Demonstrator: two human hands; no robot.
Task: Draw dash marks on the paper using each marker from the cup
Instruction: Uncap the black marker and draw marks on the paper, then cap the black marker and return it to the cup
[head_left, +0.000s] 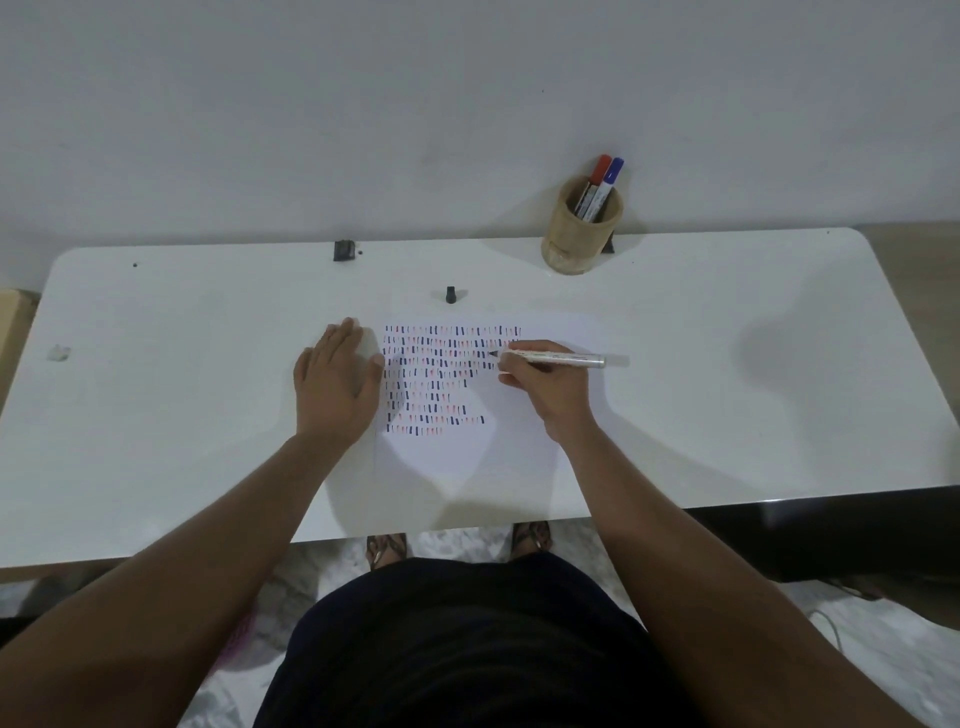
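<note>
The fingers (511, 364) of the right hand (545, 387) are pinched on the barrel of a marker (553, 358), close behind its dark tip, which sits on or just above the third row of dashes; I cannot tell whether it touches. The barrel points off toward three o'clock. It looks a light, stiff plastic stick, smooth enough to twist if held slackly, so a grip low near the nib, as here, seems the right place.

The left hand (340, 379) lies flat, fingers together and stretched out, with only the thumb side on the left edge of the paper (524, 447). A single sheet like that is thin and would slide readily on a glossy top, so I judge that pressing it down matters.

The paper lies at the middle of the white desk (727, 405), rows of red, blue and dark dashes filling its upper left part. At twelve o'clock from it stands a small black cap (450, 294), upright. Toward one o'clock, at the desk's far edge, a wooden cup (579, 239) holds a red-capped and a blue-capped marker. Behind is a plain pale wall (363, 104); the floor below looks marbled.
</note>
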